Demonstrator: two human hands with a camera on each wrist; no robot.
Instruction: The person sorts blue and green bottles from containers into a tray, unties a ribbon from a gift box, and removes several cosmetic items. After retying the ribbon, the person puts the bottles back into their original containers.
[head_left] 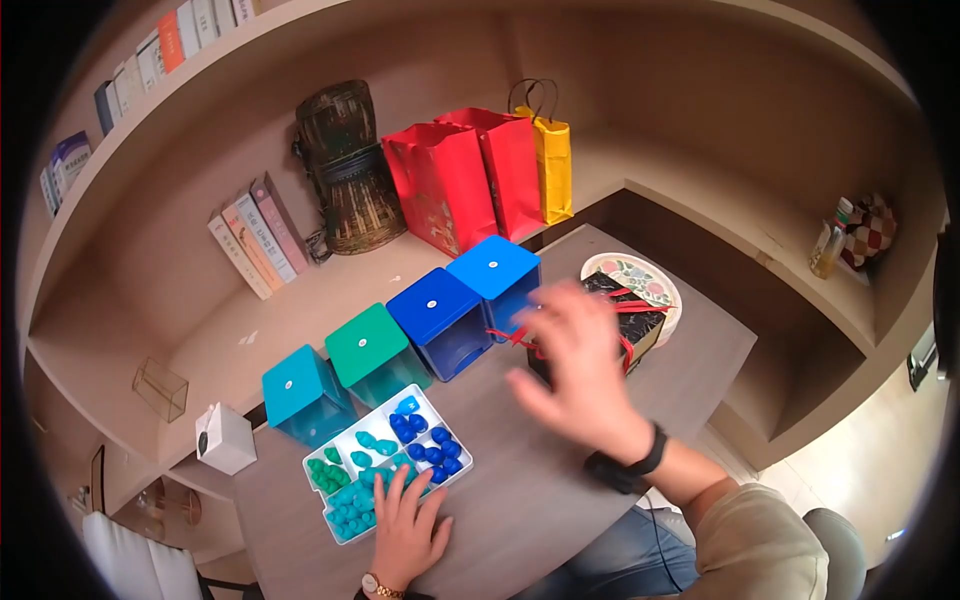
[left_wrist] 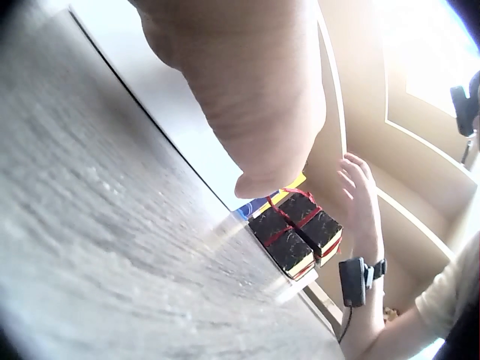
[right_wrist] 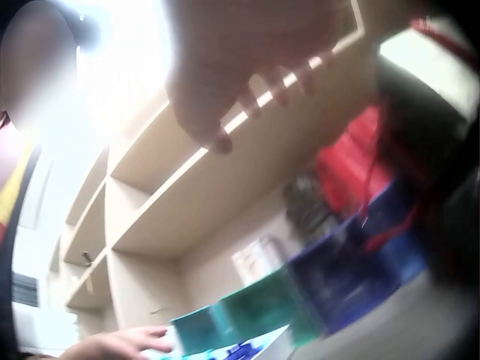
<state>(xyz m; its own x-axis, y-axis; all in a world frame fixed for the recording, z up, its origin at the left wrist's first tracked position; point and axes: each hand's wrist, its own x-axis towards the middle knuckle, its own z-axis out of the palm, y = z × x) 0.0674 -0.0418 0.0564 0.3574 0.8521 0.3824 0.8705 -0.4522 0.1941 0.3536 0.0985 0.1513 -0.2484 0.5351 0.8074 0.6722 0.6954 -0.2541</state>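
Note:
My left hand (head_left: 408, 527) lies over the near edge of a white divided tray (head_left: 468, 462), its fingers spread and reaching onto the teal pieces (head_left: 352, 512). Other compartments hold small green pieces (head_left: 328, 474), dark blue pieces (head_left: 436, 455) and a light blue piece (head_left: 407, 405). Blurred in the head view, my right hand (head_left: 583, 375) is raised over the table with fingers apart and nothing in it. Behind the tray stand a teal box (head_left: 296, 385), a green box (head_left: 370, 342), a dark blue box (head_left: 433, 305) and a light blue box (head_left: 494, 266).
Black books tied with red ribbon (head_left: 645, 325) lie beside a round floral plate (head_left: 640, 275) at the right. A white tissue box (head_left: 226, 440) stands at the table's left edge. Red paper bags (head_left: 440, 185) and a yellow bag (head_left: 556, 170) stand on the shelf behind.

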